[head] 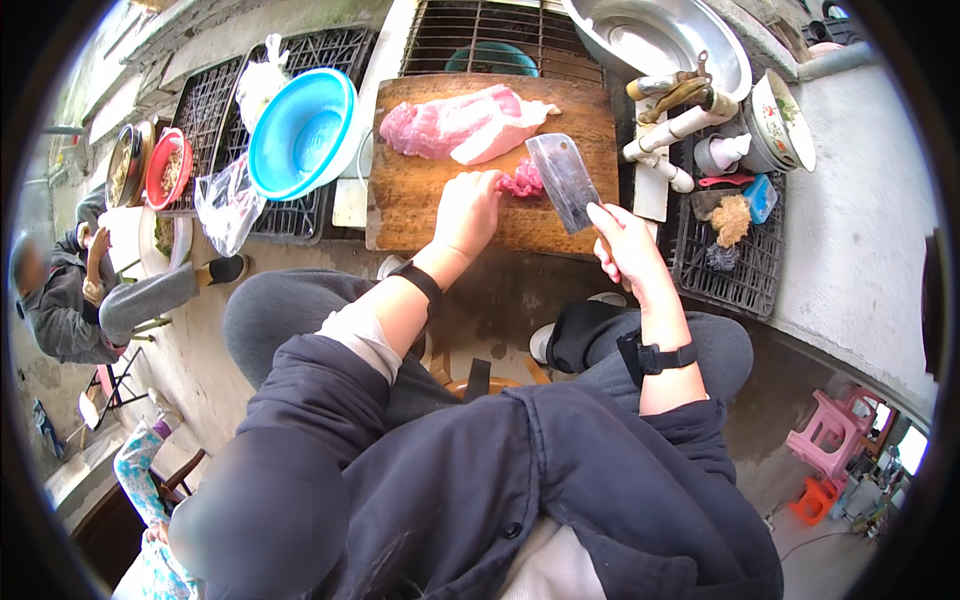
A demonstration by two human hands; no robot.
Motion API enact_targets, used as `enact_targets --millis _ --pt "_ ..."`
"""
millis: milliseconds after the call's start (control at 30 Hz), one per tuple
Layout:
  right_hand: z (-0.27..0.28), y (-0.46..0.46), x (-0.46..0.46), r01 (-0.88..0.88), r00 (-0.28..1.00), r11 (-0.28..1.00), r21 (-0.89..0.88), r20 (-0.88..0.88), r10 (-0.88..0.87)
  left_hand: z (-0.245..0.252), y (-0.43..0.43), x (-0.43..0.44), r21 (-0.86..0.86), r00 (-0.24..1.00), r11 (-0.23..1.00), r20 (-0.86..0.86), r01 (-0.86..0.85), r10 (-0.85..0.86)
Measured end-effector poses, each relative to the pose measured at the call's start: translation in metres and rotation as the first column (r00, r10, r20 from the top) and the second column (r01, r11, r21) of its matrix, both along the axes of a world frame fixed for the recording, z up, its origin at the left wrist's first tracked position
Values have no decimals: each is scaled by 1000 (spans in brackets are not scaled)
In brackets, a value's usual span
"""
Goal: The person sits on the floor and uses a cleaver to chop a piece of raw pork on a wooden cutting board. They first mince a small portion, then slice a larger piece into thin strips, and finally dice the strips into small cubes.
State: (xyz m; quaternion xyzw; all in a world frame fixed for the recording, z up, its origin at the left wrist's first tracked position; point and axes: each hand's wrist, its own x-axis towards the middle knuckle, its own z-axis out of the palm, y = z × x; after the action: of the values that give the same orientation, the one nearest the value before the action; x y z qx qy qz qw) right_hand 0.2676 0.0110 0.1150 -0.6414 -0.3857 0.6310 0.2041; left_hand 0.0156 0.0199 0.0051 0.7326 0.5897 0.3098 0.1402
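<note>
My right hand [626, 244] grips the handle of a cleaver [564, 180], its broad steel blade held over the right half of a wooden cutting board [420, 221]. Just left of the blade lies a small heap of cut red meat [523, 178]. The curled fingers of my left hand [469, 206] press on the heap's left end; their tips are partly hidden. Behind both hands, a large slab of raw pink meat [465, 124] with a paler fatty layer lies across the far part of the board.
Left of the board sit a blue plastic basin [304, 135] and plastic bags [229, 206]. A faucet [679, 112] and metal basin [660, 37] stand right, near a black crate [731, 262] with scrubbers. A seated person [67, 300] and another in floral clothing [142, 465] are leftward.
</note>
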Motion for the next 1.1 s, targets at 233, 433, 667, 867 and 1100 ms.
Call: enact_targets --millis 233,433,667,867,1100 --pt "-16 0 16 -12 963 985 171 269 -35 2 20 37 -327 921 912 210 -249 327" --pt "-25 -11 -11 -415 701 809 417 713 -7 -3 37 41 -744 684 663 439 -88 583" --pt "-24 -13 -14 -116 960 936 331 278 21 11 31 32 -642 777 766 477 -11 410" --pt "-44 -12 26 200 974 971 -127 -85 -212 24 37 45 -417 998 907 7 -54 63" --pt "-66 -18 26 187 925 939 -289 -270 -267 19 39 46 -422 997 904 66 64 -39"
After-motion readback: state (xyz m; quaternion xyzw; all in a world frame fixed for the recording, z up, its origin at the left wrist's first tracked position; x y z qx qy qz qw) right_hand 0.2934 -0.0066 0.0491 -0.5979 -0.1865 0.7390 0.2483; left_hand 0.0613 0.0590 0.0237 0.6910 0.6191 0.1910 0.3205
